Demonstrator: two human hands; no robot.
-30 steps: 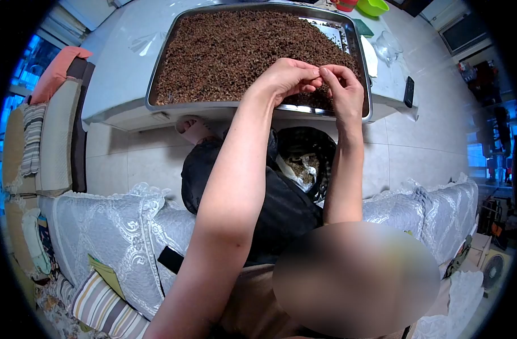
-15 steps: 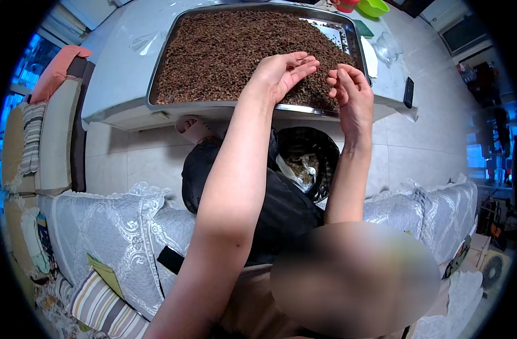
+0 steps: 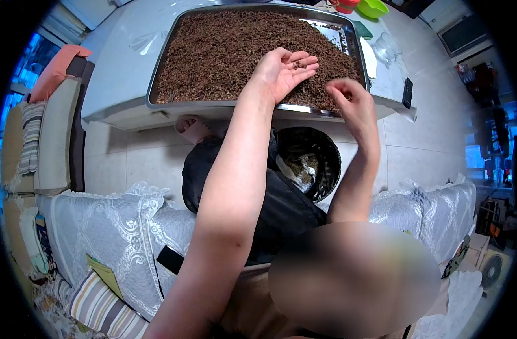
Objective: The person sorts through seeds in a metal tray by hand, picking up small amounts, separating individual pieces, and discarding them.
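A large metal tray (image 3: 258,107) holds a thick layer of small dried reddish-brown husks (image 3: 230,53) that look like Sichuan peppercorns. Over the front part of the layer, my left hand (image 3: 284,73) is turned palm up, its fingers stretched out, with a few of the brown bits lying on them. Just right of it, by the tray's front right corner, my right hand (image 3: 354,101) is closed, thumb and fingertips pressed together in a pinch. Whatever sits between those fingertips is too small to make out.
Under the tray is a white-topped table (image 3: 120,68). A black bin (image 3: 331,158) with debris stands on the floor between my leg and right arm. A clear glass container (image 3: 387,48), a black remote (image 3: 407,93) and a green bowl (image 3: 372,8) are on the table's right side.
My left hand has turned further palm up, so the bits on its fingers show. My right hand has moved slightly down and rotated, its fingers now pinched together.
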